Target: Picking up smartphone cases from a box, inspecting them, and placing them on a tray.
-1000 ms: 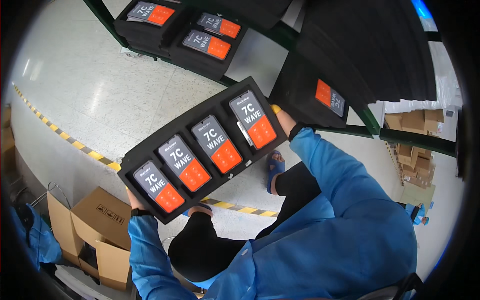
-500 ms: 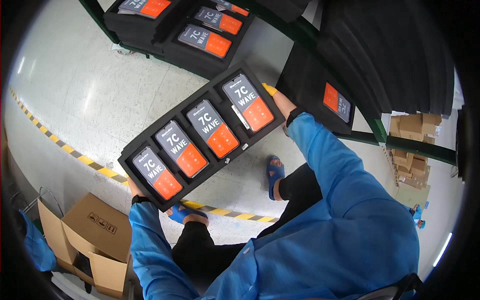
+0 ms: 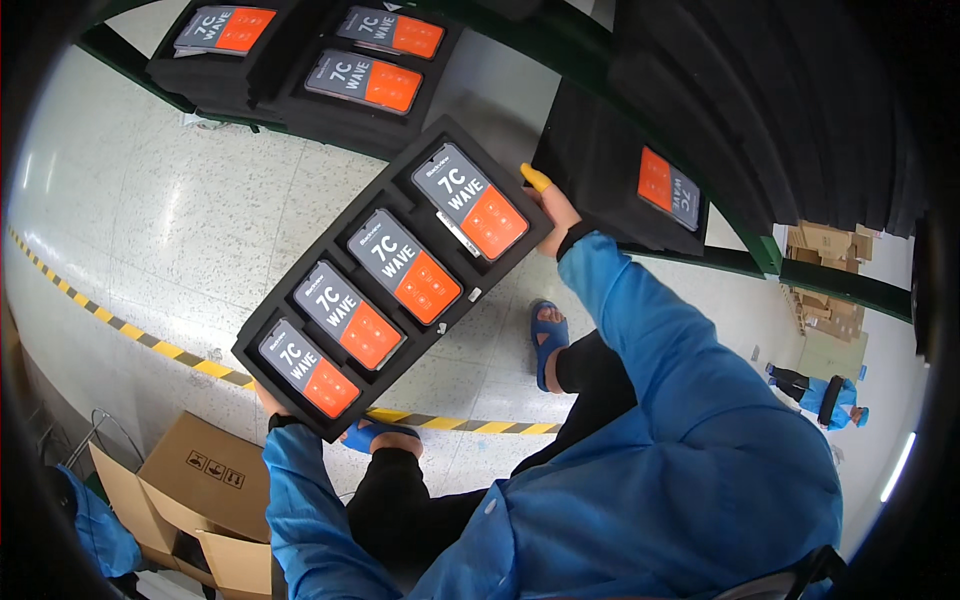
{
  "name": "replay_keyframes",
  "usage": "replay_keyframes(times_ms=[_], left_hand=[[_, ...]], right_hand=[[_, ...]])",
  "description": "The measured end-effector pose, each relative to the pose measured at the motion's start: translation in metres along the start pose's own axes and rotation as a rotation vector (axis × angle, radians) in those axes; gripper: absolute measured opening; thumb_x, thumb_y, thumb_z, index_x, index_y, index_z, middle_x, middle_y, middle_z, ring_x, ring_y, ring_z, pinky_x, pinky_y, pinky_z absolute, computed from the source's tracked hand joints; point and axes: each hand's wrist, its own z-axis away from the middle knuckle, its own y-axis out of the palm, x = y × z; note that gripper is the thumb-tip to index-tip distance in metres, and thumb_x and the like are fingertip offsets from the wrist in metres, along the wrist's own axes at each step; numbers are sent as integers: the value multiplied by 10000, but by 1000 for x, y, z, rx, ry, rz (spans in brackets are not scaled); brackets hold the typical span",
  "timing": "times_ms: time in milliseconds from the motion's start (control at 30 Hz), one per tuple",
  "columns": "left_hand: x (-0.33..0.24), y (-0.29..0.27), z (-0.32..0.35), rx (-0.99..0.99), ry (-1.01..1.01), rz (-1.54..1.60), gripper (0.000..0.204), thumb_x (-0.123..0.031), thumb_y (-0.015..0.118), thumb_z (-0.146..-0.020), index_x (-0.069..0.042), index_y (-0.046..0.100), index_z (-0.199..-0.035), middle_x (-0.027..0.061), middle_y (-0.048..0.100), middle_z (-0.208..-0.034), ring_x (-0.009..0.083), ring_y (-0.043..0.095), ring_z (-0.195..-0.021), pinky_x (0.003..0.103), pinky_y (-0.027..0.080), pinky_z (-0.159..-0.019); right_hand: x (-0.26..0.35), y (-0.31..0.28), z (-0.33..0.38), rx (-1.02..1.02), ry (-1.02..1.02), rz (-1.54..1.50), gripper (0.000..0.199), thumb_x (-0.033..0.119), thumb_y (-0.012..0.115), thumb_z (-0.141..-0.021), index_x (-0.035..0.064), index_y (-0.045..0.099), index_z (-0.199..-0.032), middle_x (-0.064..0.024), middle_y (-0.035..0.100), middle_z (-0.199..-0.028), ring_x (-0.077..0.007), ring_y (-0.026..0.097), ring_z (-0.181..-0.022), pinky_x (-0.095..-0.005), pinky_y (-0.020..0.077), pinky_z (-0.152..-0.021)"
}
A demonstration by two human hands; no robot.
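Across the space before me, a black foam tray is held between my two hands. It slants from lower left to upper right. Several smartphones with grey-and-orange front films sit in its slots in one row. My left hand grips the lower left end, its fingers mostly hidden by the tray. At the right end, my right hand holds the short side. A yellow finger cot covers one of its fingertips, while other fingers are out of sight behind the foam.
Beyond the tray, a green-framed rack carries stacked black foam trays, some with phones. An open cardboard box stands at lower left. Yellow-and-black tape crosses the floor. Far right are cartons and another person.
The tray has shifted slightly left and tilts more steeply. More of my right hand shows beside its end. The rack has slid left in view, and the person at far right is more visible.
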Motion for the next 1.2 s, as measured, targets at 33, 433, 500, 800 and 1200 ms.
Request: replay_keyframes(times_ms=[33,433,500,800,1200], left_hand=[[5,-1,-2,-54,23,-80,492,-387,397,-993,-4,531,-1270,153,637,-1169,283,657,-988,392,574,-817],[71,0,45,-229,-49,-179,436,-377,436,-984,-48,536,-1252,110,612,-1177,251,628,-1010,393,546,-842],[75,10,49,-228,-72,-117,439,-381,435,-983,-50,535,-1254,108,610,-1182,252,624,-1017,396,542,-848],[82,34,64,-215,-166,116,455,-403,431,-980,-61,531,-1264,102,600,-1204,257,610,-1045,409,526,-876],[101,47,78,-198,-265,306,477,-431,425,-975,-76,526,-1276,94,587,-1233,264,591,-1083,426,505,-914]], right_hand=[[-4,1,2,-51,-32,-104,465,483,647,-865,27,655,-957,-92,695,-888,-226,665,-830,-318,532,-770],[-53,14,-15,0,-379,-607,373,410,488,-954,61,617,-987,-105,682,-995,-281,653,-919,-386,509,-862],[-50,20,-8,7,-382,-588,367,403,468,-964,69,619,-981,-95,683,-990,-276,651,-921,-386,510,-863],[-67,34,11,-66,-393,-516,449,499,455,-969,94,622,-1067,-66,672,-1052,-250,640,-961,-377,512,-863],[-120,11,-8,-6,-269,-416,460,509,424,-982,123,627,-1129,-35,678,-1104,-234,657,-966,-405,533,-873]])
